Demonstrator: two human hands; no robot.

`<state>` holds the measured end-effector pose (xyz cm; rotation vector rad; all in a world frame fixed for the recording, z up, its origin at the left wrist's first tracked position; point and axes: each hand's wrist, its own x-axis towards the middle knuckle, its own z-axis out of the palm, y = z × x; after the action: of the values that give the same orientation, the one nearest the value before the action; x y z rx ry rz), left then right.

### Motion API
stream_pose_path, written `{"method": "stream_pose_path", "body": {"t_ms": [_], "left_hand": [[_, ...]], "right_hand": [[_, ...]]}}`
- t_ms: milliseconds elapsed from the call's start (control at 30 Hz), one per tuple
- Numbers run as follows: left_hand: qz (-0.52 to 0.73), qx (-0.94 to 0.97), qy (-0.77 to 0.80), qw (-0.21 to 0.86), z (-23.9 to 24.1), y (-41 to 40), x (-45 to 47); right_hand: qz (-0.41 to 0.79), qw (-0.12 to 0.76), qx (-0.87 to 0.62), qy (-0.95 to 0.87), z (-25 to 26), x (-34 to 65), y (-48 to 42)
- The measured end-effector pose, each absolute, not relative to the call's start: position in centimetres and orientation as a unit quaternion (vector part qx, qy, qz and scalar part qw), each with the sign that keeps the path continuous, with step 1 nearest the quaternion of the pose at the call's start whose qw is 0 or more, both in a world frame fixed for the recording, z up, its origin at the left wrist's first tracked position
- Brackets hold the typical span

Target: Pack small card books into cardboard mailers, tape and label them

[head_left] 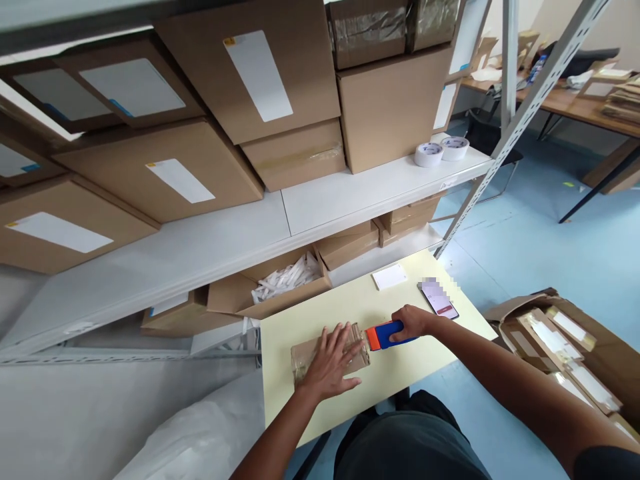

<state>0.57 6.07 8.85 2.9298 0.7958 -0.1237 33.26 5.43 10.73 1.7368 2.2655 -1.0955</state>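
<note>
A small box lies near the middle of the pale yellow surface. Its long axis runs left to right across the person's front, tilted slightly away at the right end. The left hand rests flat on top of it, fingers spread and grip released, pressing rather than grasping. The right hand has its grip clenched round the blue handle of a tape dispenser. The dispenser's orange head meets the right end of the box, so it lies in line with the box's long axis (the box sits to the left of that grip). The left hand is the nearer one to the box. Farther back on the surface, well apart from both hands, lie a phone and a white card. Two rolls of tape stand on the shelf behind.
</note>
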Motion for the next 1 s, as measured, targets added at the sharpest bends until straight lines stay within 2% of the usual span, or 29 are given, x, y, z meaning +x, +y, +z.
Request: {"method": "stream_pose_path", "body": {"t_ms": [267, 467, 600, 800, 1000], "left_hand": [[-0.017, 0.960, 0.274, 0.052, 7.6, 6.0, 2.1], [-0.023, 0.956, 0.286, 0.068, 7.7, 5.8, 2.3], [-0.024, 0.954, 0.293, 0.063, 7.8, 5.5, 2.5], [-0.030, 0.950, 0.305, 0.068, 9.6, 5.6, 3.8], [-0.132, 0.934, 0.324, 0.076, 11.3, 6.4, 7.5]], "right_hand": [[-0.327, 0.050, 0.576, 0.747, 11.1, 34.4, 3.3], [-0.256, 0.138, 0.627, 0.723, 12.9, 29.4, 3.7], [-0.238, 0.163, 0.657, 0.697, 12.6, 25.9, 4.2], [-0.209, 0.099, 0.701, 0.674, 10.8, 26.8, 1.8], [-0.193, 0.059, 0.733, 0.649, 7.8, 28.4, 0.4]]}}
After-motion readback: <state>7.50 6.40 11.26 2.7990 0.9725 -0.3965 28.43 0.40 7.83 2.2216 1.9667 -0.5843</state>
